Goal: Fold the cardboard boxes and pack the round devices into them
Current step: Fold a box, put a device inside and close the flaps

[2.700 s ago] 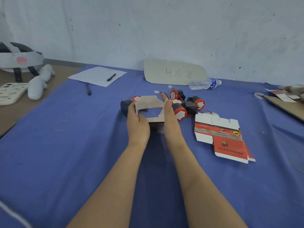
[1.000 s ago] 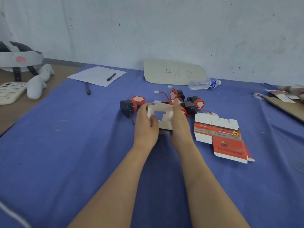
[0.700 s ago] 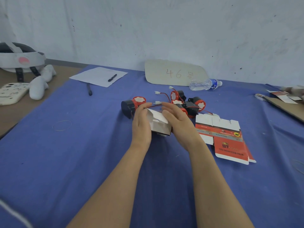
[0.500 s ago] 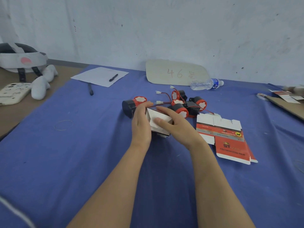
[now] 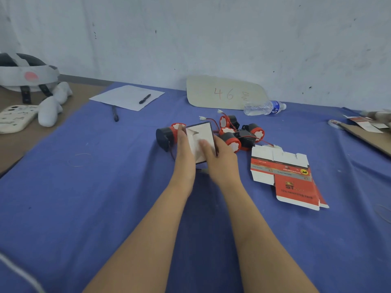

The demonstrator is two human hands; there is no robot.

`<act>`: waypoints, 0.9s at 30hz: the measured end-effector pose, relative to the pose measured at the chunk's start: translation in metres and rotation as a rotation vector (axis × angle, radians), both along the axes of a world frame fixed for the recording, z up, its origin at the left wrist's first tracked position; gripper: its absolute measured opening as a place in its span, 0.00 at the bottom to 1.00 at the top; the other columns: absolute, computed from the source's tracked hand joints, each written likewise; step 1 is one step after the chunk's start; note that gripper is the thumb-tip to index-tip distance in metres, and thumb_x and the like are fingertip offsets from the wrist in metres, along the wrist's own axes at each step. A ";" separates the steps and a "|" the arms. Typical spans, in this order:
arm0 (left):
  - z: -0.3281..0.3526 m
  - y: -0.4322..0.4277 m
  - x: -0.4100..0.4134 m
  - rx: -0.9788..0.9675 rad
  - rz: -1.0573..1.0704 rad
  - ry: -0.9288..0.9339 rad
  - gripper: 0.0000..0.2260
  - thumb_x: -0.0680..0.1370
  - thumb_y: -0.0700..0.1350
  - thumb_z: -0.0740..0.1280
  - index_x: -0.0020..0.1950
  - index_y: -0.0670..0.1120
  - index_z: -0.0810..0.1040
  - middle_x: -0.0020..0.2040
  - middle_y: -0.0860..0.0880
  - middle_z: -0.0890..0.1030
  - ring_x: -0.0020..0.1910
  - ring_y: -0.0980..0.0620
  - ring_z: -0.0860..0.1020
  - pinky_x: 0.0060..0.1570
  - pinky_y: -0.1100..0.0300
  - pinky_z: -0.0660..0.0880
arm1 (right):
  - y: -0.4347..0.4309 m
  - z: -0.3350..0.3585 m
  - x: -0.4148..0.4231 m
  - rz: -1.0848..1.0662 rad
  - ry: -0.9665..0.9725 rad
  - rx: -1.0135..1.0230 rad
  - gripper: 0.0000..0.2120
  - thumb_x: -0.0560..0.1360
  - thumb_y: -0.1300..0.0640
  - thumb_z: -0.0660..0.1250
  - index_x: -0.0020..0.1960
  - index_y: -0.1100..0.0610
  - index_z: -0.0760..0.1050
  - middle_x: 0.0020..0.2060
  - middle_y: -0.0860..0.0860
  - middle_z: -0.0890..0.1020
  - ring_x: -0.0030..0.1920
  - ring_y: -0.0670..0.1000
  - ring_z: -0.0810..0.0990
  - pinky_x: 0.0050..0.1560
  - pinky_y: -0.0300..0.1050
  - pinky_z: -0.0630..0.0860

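The box (image 5: 201, 142), open-ended a second ago, is now folded shut on top and clamped by curled fingers of left hand (image 5: 186, 154) and right hand (image 5: 221, 164), near the round devices (image 5: 232, 137); loading is judged next.

Hands: two, left hand (image 5: 186, 151) and right hand (image 5: 220, 159), both on the part-folded box (image 5: 201, 140). That's one box. Flat box blank (image 5: 285, 178): one for sure, with a second edge showing under it, so probably two. Round devices: five red caps counted. There's one lone round device (image 5: 165, 136) left of the box and four in the cluster of round devices (image 5: 239, 136); they overlap, so the count is rough. Pens: two, pen on the paper (image 5: 145, 98) and pen on the cloth (image 5: 115, 115). Sheet of paper (image 5: 118, 98): one. Cardboard sign (image 5: 224, 93): one. Water bottle (image 5: 264, 107): one. Headset (image 5: 25, 75): one. White lumps (image 5: 50, 111): two. Phone (image 5: 14, 118): one. Worktop (image 5: 84, 208): one.
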State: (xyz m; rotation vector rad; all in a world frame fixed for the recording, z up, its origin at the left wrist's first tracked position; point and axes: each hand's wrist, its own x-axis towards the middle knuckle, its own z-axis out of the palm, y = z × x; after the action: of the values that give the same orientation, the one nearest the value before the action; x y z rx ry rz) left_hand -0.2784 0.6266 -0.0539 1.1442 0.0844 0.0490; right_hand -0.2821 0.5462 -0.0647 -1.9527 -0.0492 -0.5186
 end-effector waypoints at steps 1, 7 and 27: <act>0.000 0.001 0.000 0.002 0.008 -0.006 0.19 0.83 0.59 0.50 0.59 0.51 0.76 0.51 0.52 0.81 0.45 0.60 0.80 0.35 0.71 0.74 | 0.000 -0.002 0.000 -0.019 -0.002 -0.037 0.14 0.80 0.50 0.60 0.63 0.53 0.75 0.47 0.42 0.78 0.44 0.40 0.75 0.39 0.21 0.68; -0.007 -0.003 0.000 0.103 0.004 -0.114 0.22 0.83 0.58 0.47 0.75 0.53 0.63 0.70 0.53 0.71 0.66 0.60 0.71 0.62 0.68 0.70 | -0.001 -0.006 0.003 -0.081 0.025 -0.117 0.10 0.81 0.49 0.58 0.58 0.52 0.72 0.43 0.40 0.74 0.40 0.38 0.73 0.32 0.25 0.66; -0.007 0.006 0.005 -0.236 -0.178 0.035 0.23 0.78 0.62 0.61 0.65 0.48 0.76 0.59 0.48 0.82 0.57 0.51 0.81 0.58 0.56 0.76 | 0.012 0.007 -0.008 -0.142 -0.082 -0.448 0.18 0.71 0.52 0.71 0.57 0.56 0.70 0.50 0.52 0.78 0.53 0.54 0.73 0.50 0.50 0.71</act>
State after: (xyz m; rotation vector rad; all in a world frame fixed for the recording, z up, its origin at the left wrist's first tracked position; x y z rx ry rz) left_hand -0.2738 0.6327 -0.0613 0.9135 0.0189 -0.1361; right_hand -0.2897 0.5583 -0.0578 -2.3826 -0.0843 -0.7292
